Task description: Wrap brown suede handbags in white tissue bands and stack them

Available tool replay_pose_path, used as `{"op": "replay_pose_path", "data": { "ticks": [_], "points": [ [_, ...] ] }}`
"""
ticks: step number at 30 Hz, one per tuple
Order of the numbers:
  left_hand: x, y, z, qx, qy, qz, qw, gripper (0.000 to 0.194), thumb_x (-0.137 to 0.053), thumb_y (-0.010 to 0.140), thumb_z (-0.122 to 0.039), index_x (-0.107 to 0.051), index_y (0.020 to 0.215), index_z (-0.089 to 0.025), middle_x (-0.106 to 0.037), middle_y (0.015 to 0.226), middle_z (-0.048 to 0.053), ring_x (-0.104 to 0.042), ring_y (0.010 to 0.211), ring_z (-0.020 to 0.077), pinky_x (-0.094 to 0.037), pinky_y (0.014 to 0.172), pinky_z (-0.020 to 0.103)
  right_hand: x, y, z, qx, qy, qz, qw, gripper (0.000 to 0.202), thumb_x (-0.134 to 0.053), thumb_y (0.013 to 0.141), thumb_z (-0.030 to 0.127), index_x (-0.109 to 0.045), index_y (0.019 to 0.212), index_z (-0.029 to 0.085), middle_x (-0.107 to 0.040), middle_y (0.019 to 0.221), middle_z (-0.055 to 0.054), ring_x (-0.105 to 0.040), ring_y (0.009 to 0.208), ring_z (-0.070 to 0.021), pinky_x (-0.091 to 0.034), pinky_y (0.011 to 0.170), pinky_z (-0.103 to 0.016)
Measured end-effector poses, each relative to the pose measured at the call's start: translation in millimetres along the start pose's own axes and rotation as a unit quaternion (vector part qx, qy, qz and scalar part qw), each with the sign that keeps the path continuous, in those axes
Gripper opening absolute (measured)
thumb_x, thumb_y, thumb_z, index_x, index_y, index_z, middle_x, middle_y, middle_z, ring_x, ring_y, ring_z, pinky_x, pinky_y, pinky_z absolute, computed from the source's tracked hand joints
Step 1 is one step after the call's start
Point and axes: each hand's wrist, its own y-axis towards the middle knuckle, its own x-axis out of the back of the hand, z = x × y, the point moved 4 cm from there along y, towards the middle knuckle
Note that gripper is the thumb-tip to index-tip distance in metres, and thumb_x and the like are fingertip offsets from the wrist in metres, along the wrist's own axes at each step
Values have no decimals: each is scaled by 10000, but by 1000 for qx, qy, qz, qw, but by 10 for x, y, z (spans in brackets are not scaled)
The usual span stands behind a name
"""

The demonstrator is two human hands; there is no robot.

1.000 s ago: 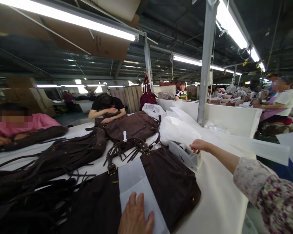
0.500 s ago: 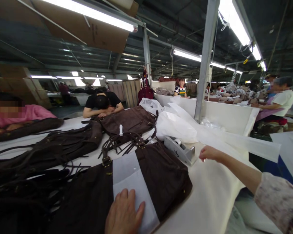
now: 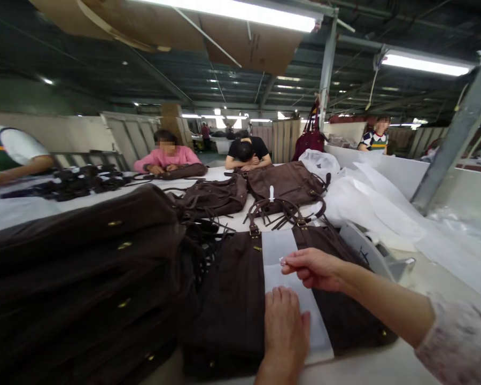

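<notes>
Two hands on one dark brown bag, wrapped by a single white paper band, at the near edge of the desk.

The left hand [image 3: 285, 327] lies flat on the paper band [image 3: 288, 283], fingers together; the right hand [image 3: 313, 268] hovers just above the band, its fingers [image 3: 289, 261] pinching a small clear scrap, likely tape. The brown bag [image 3: 232, 294] lies between a stack of dark bags [image 3: 84, 267] on the left and one grey tape dispenser [image 3: 379, 256] on the right. Two more brown bags [image 3: 282, 184] lie farther back, beside heaped white wrapping [image 3: 364, 208]. Four other people sit or stand along the far side of the white desk [image 3: 428, 278]. Strip lights run overhead, and a steel post [image 3: 451, 144] rises at right. Bare desk shows only to the right.
</notes>
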Motion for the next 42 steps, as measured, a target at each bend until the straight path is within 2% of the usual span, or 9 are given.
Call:
{"op": "replay_pose_path", "data": {
  "ticks": [3,7,10,16,21,27,32,37,42],
  "points": [
    [-7,-17,12,4,-14,26,1000,500,-462,870,-416,-601,1218,-84,-582,1241,193,-443,1225,373,-306,1062,547,-62,597,-261,-10,-28,-63,998,138,-651,810,254,-592,870,145,-672,836,-24,-285,413,-19,-143,368,-155],
    [85,53,97,-14,-52,54,997,498,-486,854,-490,-642,1174,-141,-606,1217,156,-314,1339,413,-152,1132,613,67,917,-481,-15,-61,-87,994,141,-627,836,282,-574,852,152,-665,797,-12,-272,367,-15,-111,342,-163],
    [124,118,163,-49,-96,59,992,502,-508,832,-539,-640,1172,-194,-595,1229,117,-299,1357,400,-74,1161,602,127,979,-554,-5,-94,-93,991,152,-595,851,307,-584,866,156,-683,838,-28,-302,366,-18,-132,339,-165],
    [39,142,224,-53,-126,70,988,522,-489,844,-512,-589,1216,-159,-491,1341,157,-382,1305,383,-213,1147,551,142,1054,-524,86,-218,-114,965,162,-584,838,321,-611,849,162,-689,806,-22,-445,464,-70,-304,431,-199],
    [6,111,228,-59,-129,67,988,456,-464,864,-498,-603,1147,-169,-502,1312,148,-379,1308,376,-204,1150,549,146,1108,-336,212,-377,-176,884,118,-716,691,172,-615,750,190,-621,874,-22,-549,872,-178,-410,794,-276],
    [6,91,231,-63,-130,60,988,429,-476,866,-487,-591,1135,-174,-501,1301,145,-375,1309,362,-206,1152,533,169,1287,-245,234,-469,-245,816,178,-673,766,179,-535,878,193,-574,872,-34,-523,854,-183,-383,786,-288],
    [1,80,232,-66,-129,42,989,396,-479,873,-467,-586,1126,-181,-515,1269,136,-391,1289,354,-213,1139,554,272,1277,-127,213,-508,-151,821,113,-552,894,298,-563,883,186,-588,717,7,-525,633,-121,-386,601,-223],
    [-59,59,225,-73,-124,43,989,411,-462,879,-487,-579,1120,-175,-494,1287,144,-359,1309,370,-212,1140,550,291,1196,-152,230,-543,-97,802,443,-865,558,333,-575,858,183,-582,847,5,-509,739,-133,-390,662,-236],
    [-44,69,225,-78,-107,36,991,399,-466,880,-497,-579,1092,-178,-495,1266,144,-377,1288,362,-223,1131,542,137,1175,-122,220,-529,-147,806,290,-659,845,401,-596,967,145,-592,878,-30,-557,769,-151,-464,711,-308]
  ]
}}
